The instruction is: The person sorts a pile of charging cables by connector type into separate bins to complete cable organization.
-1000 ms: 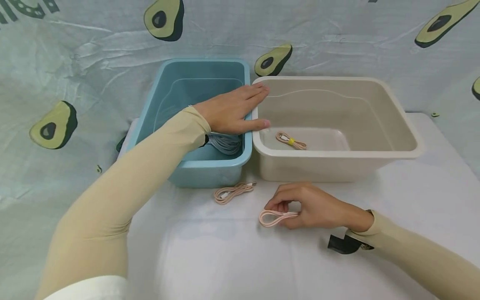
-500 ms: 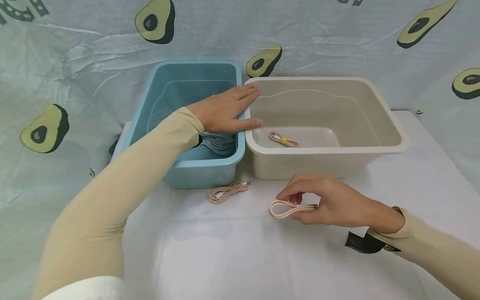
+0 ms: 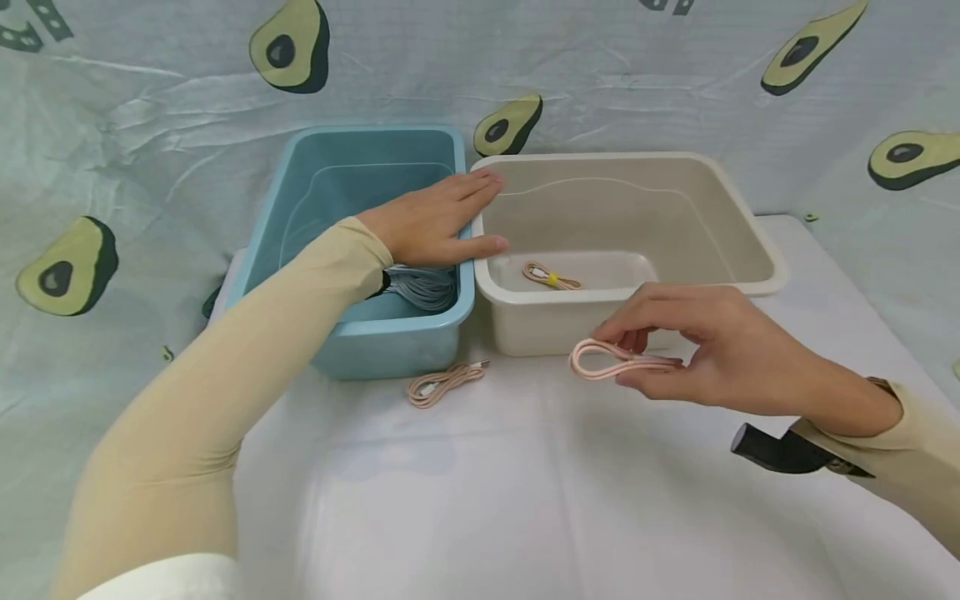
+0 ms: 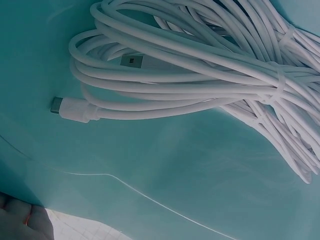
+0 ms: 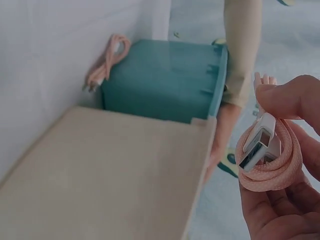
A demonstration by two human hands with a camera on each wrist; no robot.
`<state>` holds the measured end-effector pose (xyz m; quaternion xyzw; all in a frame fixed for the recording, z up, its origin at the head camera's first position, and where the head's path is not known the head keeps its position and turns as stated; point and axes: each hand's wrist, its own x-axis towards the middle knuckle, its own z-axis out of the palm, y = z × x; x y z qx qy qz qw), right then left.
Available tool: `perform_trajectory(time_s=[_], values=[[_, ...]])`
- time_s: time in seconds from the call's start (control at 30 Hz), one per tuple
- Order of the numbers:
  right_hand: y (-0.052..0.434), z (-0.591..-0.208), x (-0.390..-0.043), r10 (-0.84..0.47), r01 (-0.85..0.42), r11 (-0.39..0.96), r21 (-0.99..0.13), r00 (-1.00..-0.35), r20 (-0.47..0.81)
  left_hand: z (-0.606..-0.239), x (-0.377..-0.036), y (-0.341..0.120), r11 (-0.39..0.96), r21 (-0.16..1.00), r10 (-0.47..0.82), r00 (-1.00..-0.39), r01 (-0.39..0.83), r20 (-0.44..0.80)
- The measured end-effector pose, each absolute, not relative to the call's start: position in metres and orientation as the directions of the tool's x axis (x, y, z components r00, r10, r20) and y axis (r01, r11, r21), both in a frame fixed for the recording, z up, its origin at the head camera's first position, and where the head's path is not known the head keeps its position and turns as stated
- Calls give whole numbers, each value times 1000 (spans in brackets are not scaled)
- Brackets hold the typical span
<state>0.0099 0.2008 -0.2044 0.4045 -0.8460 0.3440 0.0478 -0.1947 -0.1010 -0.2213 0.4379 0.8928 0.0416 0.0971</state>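
We read no writing anywhere — our right hand (image 3: pixel 720 354) pinches a coiled pink cable (image 3: pixel 611 362) before the beige bin (image 3: pixel 750 250), our left hand (image 3: pixel 431 225) flat-fingered across both bins' rims — blue bin (image 3: pixel 300 200) leftward.

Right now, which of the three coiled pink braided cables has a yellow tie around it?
The pink braided cable inside the beige plastic bin; the others, one held, one on the table, show none.
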Motion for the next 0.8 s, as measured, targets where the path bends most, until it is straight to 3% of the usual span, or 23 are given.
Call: perform_trajectory(time_s=[0.2, 0.5, 0.8], values=[[208, -185, 1, -622, -745, 441, -501, -656, 428, -221, -196, -105, 621, 152, 784, -605, 769, -141], [220, -163, -17, -589, -737, 417, -533, -665, 459, -219, -196, -104, 637, 137, 770, -619, 758, -154], [227, -150, -33, -522, -683, 498, -534, -728, 444, -222, -197, -102, 614, 158, 789, -597, 773, -149]])
